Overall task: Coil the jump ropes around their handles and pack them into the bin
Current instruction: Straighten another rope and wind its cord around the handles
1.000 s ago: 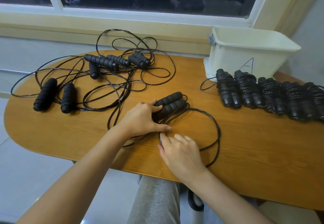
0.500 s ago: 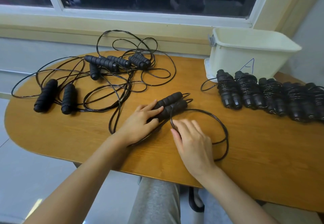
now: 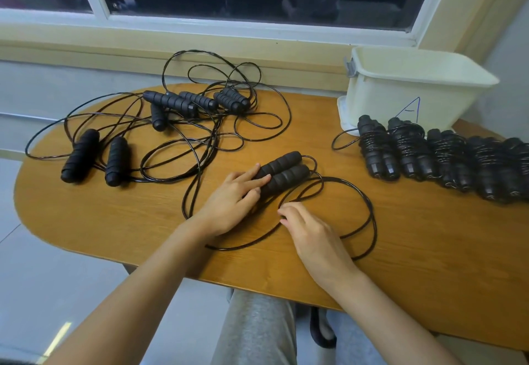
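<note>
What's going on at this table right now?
A person is partway through coiling jump ropes. Their left grip rests straight fingers on a pair of black foam handles lying side by side on the oval wooden table. The right grip has its fingertips at that rope's loose black cord; whether it pinches is unclear. A row of coiled rope bundles sits beside the cream plastic bin, and a tangle of uncoiled ropes lies far left.

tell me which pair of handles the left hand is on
The side-by-side pair in the centre: the left hand rests its fingers on it. The other loose handles lie untouched, farther left.
</note>
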